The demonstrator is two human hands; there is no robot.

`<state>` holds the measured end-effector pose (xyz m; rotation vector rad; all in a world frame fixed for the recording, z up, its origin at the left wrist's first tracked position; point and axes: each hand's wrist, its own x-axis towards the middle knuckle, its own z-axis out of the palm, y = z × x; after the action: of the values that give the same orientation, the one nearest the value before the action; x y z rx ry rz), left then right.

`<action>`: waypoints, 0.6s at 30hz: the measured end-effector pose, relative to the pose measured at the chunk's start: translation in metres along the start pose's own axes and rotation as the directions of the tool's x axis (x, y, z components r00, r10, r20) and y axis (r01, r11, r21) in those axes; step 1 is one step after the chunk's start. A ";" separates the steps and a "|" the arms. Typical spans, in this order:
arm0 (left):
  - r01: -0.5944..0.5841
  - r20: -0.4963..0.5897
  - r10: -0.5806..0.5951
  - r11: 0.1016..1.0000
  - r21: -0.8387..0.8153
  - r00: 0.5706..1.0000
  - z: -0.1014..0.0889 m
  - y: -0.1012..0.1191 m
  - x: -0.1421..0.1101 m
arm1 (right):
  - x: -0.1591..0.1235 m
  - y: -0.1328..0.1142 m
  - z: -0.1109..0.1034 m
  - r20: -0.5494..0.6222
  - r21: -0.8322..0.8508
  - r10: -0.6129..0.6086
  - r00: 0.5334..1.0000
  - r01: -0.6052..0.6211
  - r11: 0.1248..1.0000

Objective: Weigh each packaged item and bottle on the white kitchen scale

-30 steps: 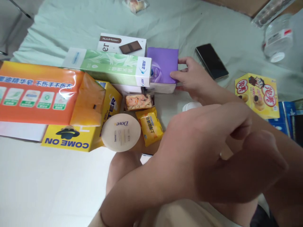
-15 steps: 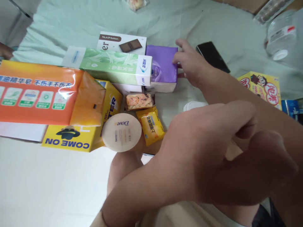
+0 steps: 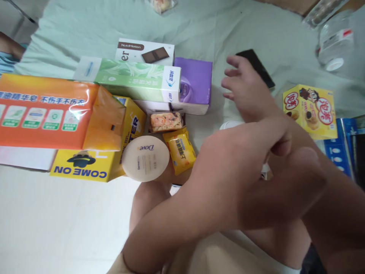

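My right hand (image 3: 248,89) hovers open with its fingers spread, just right of a purple box (image 3: 194,82) and not touching it. It partly covers a black phone (image 3: 265,75) lying on the pale green cloth (image 3: 199,26). My left hand (image 3: 245,163) is close to the camera, its fingers curled and pressed against my right forearm. What, if anything, is inside them is hidden. A white round lid (image 3: 229,125) peeks out behind the left hand.
Left of the purple box lie a green box (image 3: 134,78), a chocolate box (image 3: 145,51), an orange pack (image 3: 42,110), a yellow box (image 3: 82,167), a round Dove tub (image 3: 145,158) and two snack packets (image 3: 181,150). At the right are a yellow cartoon box (image 3: 310,110) and a bottle (image 3: 335,45). Another person's arm (image 3: 8,47) shows far left.
My right hand has let go of the purple box, moved right and opened its fingers over the phone. The left hand has stayed against my forearm.
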<state>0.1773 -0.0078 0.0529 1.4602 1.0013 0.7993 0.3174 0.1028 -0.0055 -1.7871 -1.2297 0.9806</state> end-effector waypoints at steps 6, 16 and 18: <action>-0.097 0.075 0.096 0.995 0.007 0.993 0.007 -0.004 0.008 | -0.102 0.015 -0.049 -0.186 0.325 -0.026 0.982 0.086 0.942; -0.138 0.182 0.105 0.974 0.178 0.978 0.073 -0.018 0.029 | -0.161 0.056 -0.119 -0.379 0.075 -0.008 0.925 0.040 0.996; -0.156 0.234 0.104 0.964 0.216 0.967 0.091 -0.017 0.031 | -0.168 0.054 -0.138 -0.513 0.087 0.006 0.858 0.046 0.995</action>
<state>0.2696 -0.0174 0.0222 1.7905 0.8561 0.6102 0.4194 -0.0920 0.0359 -1.7957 -0.8421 0.4839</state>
